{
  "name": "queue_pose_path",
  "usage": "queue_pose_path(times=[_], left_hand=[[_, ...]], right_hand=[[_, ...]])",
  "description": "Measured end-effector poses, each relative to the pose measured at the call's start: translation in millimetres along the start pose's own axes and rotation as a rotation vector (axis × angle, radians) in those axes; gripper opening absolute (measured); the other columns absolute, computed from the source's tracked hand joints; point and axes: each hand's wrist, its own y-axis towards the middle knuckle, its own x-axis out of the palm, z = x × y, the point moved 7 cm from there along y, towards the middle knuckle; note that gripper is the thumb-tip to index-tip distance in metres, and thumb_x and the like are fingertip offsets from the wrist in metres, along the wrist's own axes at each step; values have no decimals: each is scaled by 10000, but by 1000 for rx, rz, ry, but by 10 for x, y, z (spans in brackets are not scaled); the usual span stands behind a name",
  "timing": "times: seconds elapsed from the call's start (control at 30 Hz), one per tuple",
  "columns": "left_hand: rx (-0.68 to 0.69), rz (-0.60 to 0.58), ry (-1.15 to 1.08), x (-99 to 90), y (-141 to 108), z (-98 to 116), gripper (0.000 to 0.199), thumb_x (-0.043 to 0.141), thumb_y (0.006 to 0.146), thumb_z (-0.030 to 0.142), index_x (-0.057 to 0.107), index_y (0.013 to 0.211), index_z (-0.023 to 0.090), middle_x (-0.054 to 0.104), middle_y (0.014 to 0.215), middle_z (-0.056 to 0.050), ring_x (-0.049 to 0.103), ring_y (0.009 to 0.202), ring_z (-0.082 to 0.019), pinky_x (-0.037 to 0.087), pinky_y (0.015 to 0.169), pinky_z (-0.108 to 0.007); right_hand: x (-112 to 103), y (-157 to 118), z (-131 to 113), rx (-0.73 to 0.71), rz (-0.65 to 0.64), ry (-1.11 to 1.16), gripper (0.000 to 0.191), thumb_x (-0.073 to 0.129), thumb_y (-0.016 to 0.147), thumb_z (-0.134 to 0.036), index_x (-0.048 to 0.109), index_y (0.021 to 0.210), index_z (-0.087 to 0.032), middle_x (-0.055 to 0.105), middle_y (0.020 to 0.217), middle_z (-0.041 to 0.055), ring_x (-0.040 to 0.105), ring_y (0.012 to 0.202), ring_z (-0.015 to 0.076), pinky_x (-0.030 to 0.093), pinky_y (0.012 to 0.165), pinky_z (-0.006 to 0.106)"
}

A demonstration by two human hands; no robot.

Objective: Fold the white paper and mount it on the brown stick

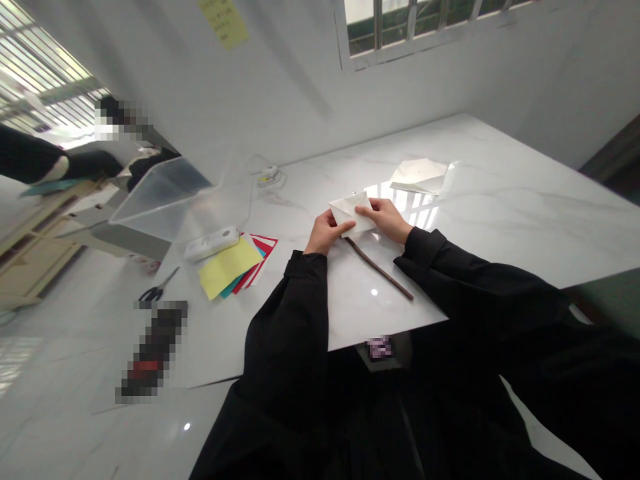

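Observation:
A small folded piece of white paper (349, 208) is held up above the table between both hands. My left hand (326, 233) pinches its left and lower edge, thumb on the front. My right hand (384, 217) grips the right side, with its thumb lying across the paper. Below the paper, a thin brown stick (381, 269) slants down to the right on the white marbled table (515, 200); its upper end meets the paper's lower edge in view. Whether the stick touches the paper I cannot tell. Another folded white paper (419, 175) lies farther back, right of my hands.
Coloured sheets (230, 267) lie at the left beside a white power strip (213, 244). Scissors (159, 287) and a blurred-out dark object (155, 353) are nearer. Behind stands a clear plastic bin (170, 193); a person's dark sleeve (30, 155) shows far left.

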Motion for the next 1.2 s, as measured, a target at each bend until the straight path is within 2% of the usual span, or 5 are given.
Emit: queue_pose_path(times=[0.13,0.4,0.63,0.97,1.2], left_hand=[[-21,13,-11,-13,5,-25,627,997,529,371,772,1065,135,799,1093,-126,747,1006,-286,586,943,-392],[-34,1,-80,-36,5,-57,718,973,569,384,725,1205,163,801,1053,-102,762,965,-263,597,932,-384],[-30,203,-113,-201,-168,-100,682,969,536,474,699,1096,193,788,932,-40,746,819,-193,591,823,-309],[-33,258,-211,-191,-198,-42,665,987,530,449,684,1063,192,788,926,-37,749,849,-193,589,808,-296],[-33,212,-213,-158,-184,-67,604,972,595,466,705,1050,171,796,917,-57,744,806,-189,585,762,-292]], right_hand=[[4,10,6,14,1,-28,486,841,721,-554,753,933,-125,774,876,70,654,738,178,508,632,272],[18,20,7,35,-12,-80,461,830,721,-556,732,879,-134,715,796,56,581,678,156,471,592,280],[88,-43,-55,32,-133,-147,394,809,752,-501,767,938,-157,670,719,9,532,620,134,415,560,265],[159,-85,-65,54,-255,-129,514,847,733,-553,784,1015,-128,741,815,47,607,670,158,452,616,274],[78,-56,-80,57,-99,-123,452,825,742,-497,769,974,-113,750,845,49,596,706,145,428,608,245]])
